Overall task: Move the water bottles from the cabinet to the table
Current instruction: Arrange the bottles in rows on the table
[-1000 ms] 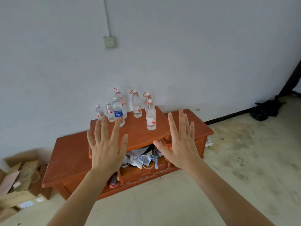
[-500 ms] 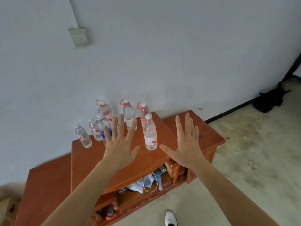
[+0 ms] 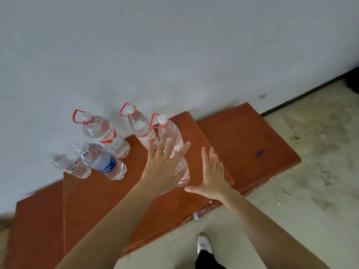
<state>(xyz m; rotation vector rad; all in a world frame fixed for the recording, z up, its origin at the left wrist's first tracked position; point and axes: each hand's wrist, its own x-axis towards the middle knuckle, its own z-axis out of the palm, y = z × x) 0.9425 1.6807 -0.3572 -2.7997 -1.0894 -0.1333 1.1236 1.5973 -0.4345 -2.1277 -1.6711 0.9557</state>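
A cluster of clear plastic water bottles [image 3: 105,135] is seen standing on top of the reddish-brown wooden cabinet [image 3: 242,136], towards its wall side. None has been lifted, and no table is in view. The left hand [image 3: 165,167] is held over the cabinet's middle, fingers straight and spread, in front of the front-most red-labelled bottle [image 3: 182,171] (whether it is touched cannot be told). The right hand [image 3: 213,175] is held just beside that bottle, fingers likewise straight, with nothing gripped. A flat-handed nudge could topple this bottle into the red-handled ones packed close behind it. Nearer the cabinet's left end stands a blue-labelled bottle [image 3: 105,164]. A pale shoe [image 3: 204,245] is seen on the floor before the cabinet.
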